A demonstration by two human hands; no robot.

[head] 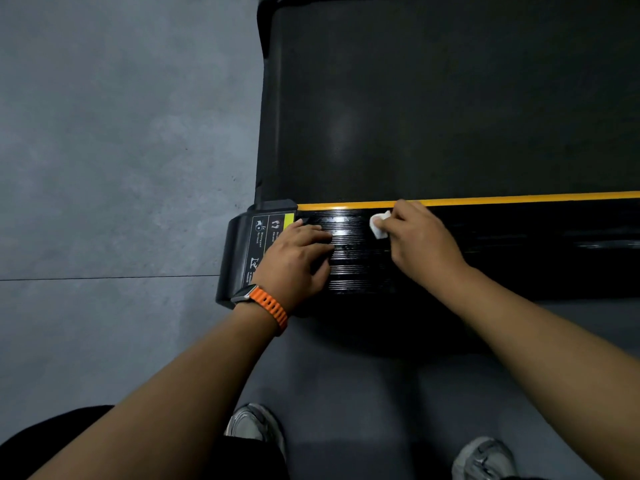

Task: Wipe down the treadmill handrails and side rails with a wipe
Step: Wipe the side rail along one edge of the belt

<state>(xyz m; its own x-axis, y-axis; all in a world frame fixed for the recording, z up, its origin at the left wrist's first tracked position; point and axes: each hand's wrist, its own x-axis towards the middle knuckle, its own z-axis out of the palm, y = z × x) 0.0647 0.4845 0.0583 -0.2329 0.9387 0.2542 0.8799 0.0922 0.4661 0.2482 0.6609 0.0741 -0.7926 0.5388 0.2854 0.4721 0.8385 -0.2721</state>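
Observation:
A black ribbed side rail (519, 251) of the treadmill runs across the view, edged by a yellow stripe (519, 197). My right hand (422, 237) grips a small crumpled white wipe (379, 225) and holds it against the rail's top, just below the stripe. My left hand (298, 261), with an orange-strapped watch on the wrist, rests flat on the rail near its left end, fingers straight and pointing right.
The dark running belt (450, 98) lies beyond the stripe. A grey end cap (242, 251) with warning labels closes the rail's left end. Grey tiled floor (104, 168) spreads to the left. My two grey shoes (256, 427) stand on the floor below.

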